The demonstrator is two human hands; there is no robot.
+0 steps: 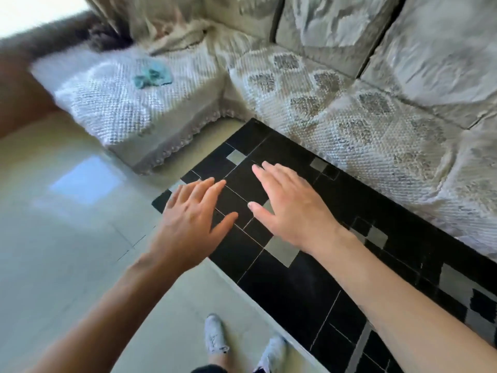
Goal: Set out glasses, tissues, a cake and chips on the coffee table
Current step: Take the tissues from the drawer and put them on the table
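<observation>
Above the black rug (295, 292) by the sofa (349, 125), the left hand (193, 222) and right hand (293, 208) are flat, empty, so fetching glasses probably comes first.

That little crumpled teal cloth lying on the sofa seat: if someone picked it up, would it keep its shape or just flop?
The teal cloth would most likely flop: it lies bunched in soft, uneven folds, though the picture is blurred there. It looks thin, so probably light for its size. Resting on the textured sofa cover, it seems unlikely to slide or roll if nudged.
</observation>
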